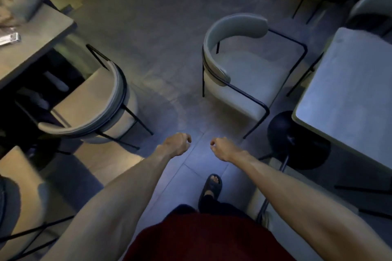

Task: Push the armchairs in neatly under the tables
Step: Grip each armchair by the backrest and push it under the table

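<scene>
A pale armchair (250, 74) with a curved back and thin black frame stands out in the aisle, its seat facing the grey table (347, 91) on the right. A second armchair (99, 104) sits partly under the left table (31, 48). My left hand (176, 143) and my right hand (220, 148) hang over the floor in the aisle, near each other, fingers loosely curled, holding nothing and touching no chair.
The right table's round black base (297, 140) stands near my right arm. More chairs (373, 6) stand at the back right and at the lower left (19, 186). A box and small items (19, 6) lie on the left table. My sandalled foot (212, 186) is on the tiled floor.
</scene>
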